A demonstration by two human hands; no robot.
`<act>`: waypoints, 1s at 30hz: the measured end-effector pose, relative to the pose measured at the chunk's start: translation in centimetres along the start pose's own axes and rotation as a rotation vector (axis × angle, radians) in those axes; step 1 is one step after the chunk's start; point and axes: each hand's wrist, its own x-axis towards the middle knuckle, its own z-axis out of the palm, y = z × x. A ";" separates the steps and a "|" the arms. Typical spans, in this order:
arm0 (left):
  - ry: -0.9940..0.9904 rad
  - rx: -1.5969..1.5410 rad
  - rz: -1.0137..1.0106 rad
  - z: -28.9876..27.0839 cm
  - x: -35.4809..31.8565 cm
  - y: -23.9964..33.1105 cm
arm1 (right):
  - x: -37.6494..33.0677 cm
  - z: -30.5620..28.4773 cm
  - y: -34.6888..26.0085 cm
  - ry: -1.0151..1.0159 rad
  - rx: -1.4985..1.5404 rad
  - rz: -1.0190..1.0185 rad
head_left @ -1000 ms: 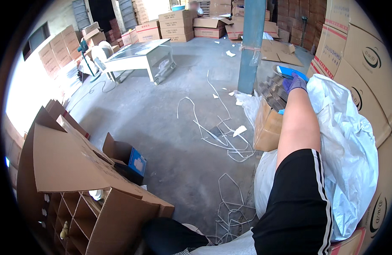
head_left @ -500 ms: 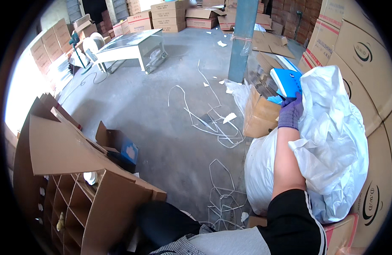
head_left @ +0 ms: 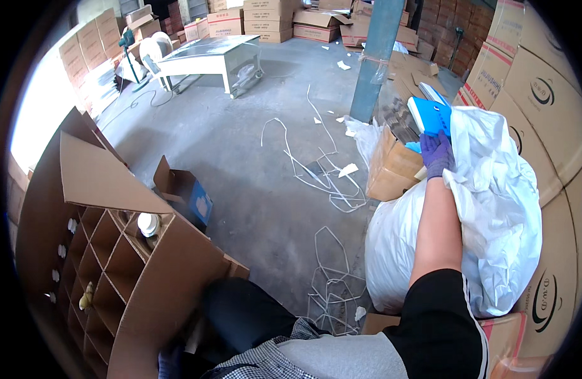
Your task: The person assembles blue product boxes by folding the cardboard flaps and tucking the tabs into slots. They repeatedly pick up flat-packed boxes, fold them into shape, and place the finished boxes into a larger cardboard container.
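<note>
My right hand (head_left: pixel 437 153), in a purple glove, reaches out to the right with its fingers closed on the near edge of a flat blue-and-white box (head_left: pixel 430 117). That box lies tilted over an open brown carton (head_left: pixel 389 165) that holds grey-brown dividers. Low at the picture's edge, part of my left hand (head_left: pixel 169 362) shows in a dark purple glove beside a big divided carton (head_left: pixel 168 284); its fingers are hidden. A white-capped bottle (head_left: pixel 149 224) stands in one compartment of this carton, and a small yellowish object (head_left: pixel 86 297) lies in another.
A large white sack (head_left: pixel 398 246) bulges under my right arm, beside stacked cartons (head_left: pixel 524 114). White strapping (head_left: pixel 329 278) lies tangled on the floor. A blue post (head_left: pixel 373 76) rises ahead, a white table (head_left: pixel 209 57) stands farther left, and a small blue-brown box (head_left: pixel 196 201) sits nearer.
The view has shifted a little, bringing more of the divided carton into sight. My right hand and the blue box have moved slightly away from me. Part of my left glove now shows.
</note>
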 end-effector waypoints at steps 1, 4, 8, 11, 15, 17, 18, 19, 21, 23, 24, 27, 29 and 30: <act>-0.018 0.002 0.011 0.1 0.3 0.1 | 1.2 -1.1 0.1 0.037 -0.018 -0.069; 0.066 -0.043 0.047 1.0 0.9 -3.2 | 1.1 -0.1 2.4 0.003 -0.072 -0.191; 0.133 -0.025 0.023 1.5 -1.1 -1.4 | -3.6 7.9 2.4 0.119 0.014 0.254; 0.185 -0.094 0.061 1.8 -1.6 -0.2 | -0.5 9.5 1.3 0.134 0.061 0.237; 0.155 -0.031 0.081 1.4 -0.8 -0.8 | 2.8 8.6 1.4 0.122 0.067 -0.015; 0.168 -0.021 0.056 1.6 -0.4 -2.4 | 2.3 7.8 2.8 0.159 0.089 -0.075; 0.170 0.010 0.058 1.9 0.5 -4.1 | 1.9 6.1 3.7 0.125 0.046 -0.145; 0.174 0.040 0.059 2.2 1.0 -5.1 | 1.2 4.7 4.4 0.090 0.005 -0.212; 0.155 0.153 0.029 2.5 0.1 -2.8 | -2.5 3.0 6.3 0.194 0.071 -0.112; 0.172 0.276 0.095 2.6 -0.3 -3.1 | -6.8 0.9 7.7 0.102 0.004 -0.162; 0.199 0.334 0.177 2.6 0.6 -5.1 | -7.0 -0.3 7.4 0.059 0.017 -0.068; 0.187 0.318 0.168 2.8 1.3 -6.8 | -8.9 -0.1 6.9 0.058 0.069 0.030; 0.149 0.255 0.118 2.2 1.7 -5.1 | -10.4 1.7 5.8 0.148 0.158 -0.048; 0.124 0.225 0.102 2.1 1.3 -3.4 | -9.8 1.8 4.8 0.180 0.181 -0.079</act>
